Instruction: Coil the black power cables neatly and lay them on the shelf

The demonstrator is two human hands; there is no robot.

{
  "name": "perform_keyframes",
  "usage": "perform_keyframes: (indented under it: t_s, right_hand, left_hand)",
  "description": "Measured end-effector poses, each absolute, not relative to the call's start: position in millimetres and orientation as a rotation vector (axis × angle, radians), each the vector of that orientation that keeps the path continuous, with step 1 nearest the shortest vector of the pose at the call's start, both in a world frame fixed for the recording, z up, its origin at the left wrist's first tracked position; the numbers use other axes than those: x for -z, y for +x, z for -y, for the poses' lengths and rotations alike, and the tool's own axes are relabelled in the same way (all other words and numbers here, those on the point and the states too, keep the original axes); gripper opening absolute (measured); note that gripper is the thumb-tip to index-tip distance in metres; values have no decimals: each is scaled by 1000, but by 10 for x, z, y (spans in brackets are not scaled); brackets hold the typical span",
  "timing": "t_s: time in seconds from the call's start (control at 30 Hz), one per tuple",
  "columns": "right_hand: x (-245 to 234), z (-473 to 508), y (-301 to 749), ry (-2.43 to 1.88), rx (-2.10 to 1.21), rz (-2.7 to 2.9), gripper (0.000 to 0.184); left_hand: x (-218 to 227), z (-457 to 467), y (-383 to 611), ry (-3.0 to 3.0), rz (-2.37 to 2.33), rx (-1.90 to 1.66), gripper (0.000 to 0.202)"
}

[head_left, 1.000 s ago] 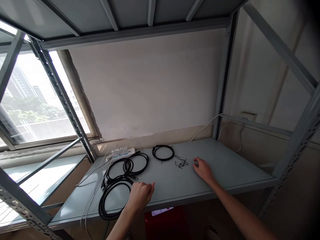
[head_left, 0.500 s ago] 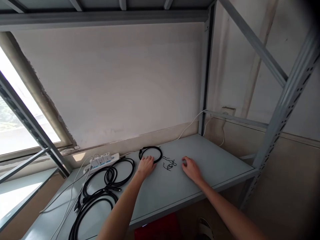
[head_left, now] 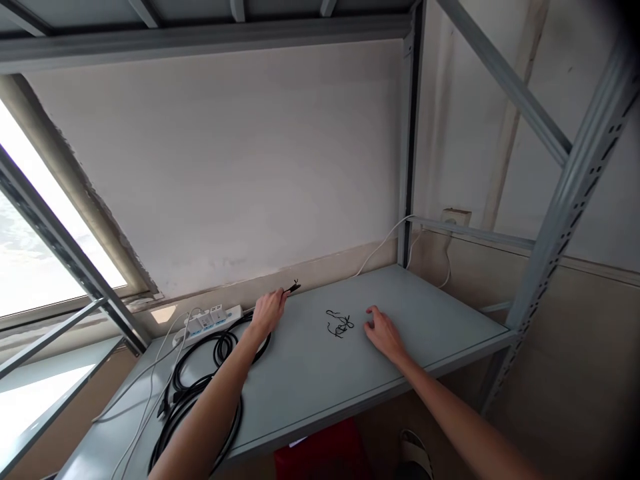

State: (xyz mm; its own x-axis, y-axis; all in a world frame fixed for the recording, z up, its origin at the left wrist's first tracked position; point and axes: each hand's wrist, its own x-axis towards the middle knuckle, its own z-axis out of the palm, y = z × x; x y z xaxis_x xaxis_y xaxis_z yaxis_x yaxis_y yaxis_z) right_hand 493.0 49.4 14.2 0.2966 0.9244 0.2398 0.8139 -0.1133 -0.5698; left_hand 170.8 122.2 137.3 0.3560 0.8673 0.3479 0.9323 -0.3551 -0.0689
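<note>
My left hand [head_left: 269, 312] is closed at the back of the shelf, beside the wall. From its fingers sticks the dark end of a black cable [head_left: 294, 288]; the rest of that cable is hidden behind the hand and forearm. Under and left of my left forearm lie several coiled black cables [head_left: 193, 357], partly covered by the arm. My right hand [head_left: 384, 333] rests over the shelf with thumb and forefinger apart, holding nothing. Just left of it lies a small tangle of thin black ties [head_left: 341, 325].
A white power strip [head_left: 213, 323] with plugs stands at the back left, with white cords [head_left: 150, 380] trailing forward. Grey metal posts [head_left: 407, 147] frame the shelf [head_left: 435, 313]. Below its front edge are a red object [head_left: 325, 457] and a foot in a sandal [head_left: 416, 447].
My left hand has moved left and slightly back, taking the coiled black cable off its spot beside the ties. My right hand has stayed nearly in place.
</note>
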Motion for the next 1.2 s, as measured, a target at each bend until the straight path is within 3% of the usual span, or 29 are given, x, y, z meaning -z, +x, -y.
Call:
perform_keyframes:
  t_s: [0.4, 0.63, 0.9, 1.07, 1.2]
  right_hand:
    - [-152, -494, 4937, -1940, -196, 1572, 27]
    - [-163, -494, 4935, -1959, -180, 1622, 28]
    - [-91, -497, 4968, -1892, -123, 1740, 24]
    - [-41, -512, 4995, -1865, -145, 1750, 26]
    - [-7, -536, 5007, -1854, -151, 1684, 38]
  left_hand:
    - [-823, 75, 470, -2515, 998, 418, 34]
    - [-830, 441, 341, -2648, 1207, 156, 27]
    - [-535, 314, 1145, -2412, 1670, 83, 29]
    - [-423, 177, 1453, -2333, 1820, 45, 48]
    - [-370, 211, 1484, -2433, 1746, 219, 27]
